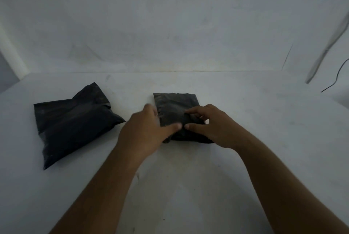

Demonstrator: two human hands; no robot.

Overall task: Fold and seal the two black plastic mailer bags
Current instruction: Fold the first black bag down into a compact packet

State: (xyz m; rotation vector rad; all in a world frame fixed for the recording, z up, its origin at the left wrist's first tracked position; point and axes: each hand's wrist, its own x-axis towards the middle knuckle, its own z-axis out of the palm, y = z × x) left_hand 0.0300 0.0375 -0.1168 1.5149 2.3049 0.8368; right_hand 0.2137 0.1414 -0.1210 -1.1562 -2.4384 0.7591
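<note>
Two black plastic mailer bags lie on a white table (245, 158). The left bag (73, 122) lies apart at the table's left, puffy, its top end crumpled. The right bag (175, 105) sits at the centre, folded into a compact rectangle. My left hand (147, 130) is at that bag's left edge, blurred, its thumb pressed on the near part of the bag. My right hand (209, 126) rests on the bag's near right part, fingers bent and pressing the fold, thumb tip close to the left thumb. The bag's near edge is hidden under both hands.
A white wall rises behind the table. A thin black wire (338, 75) hangs at the far right beside a pale blurred strip (326, 48). A small pale scrap (137, 176) lies by my left forearm.
</note>
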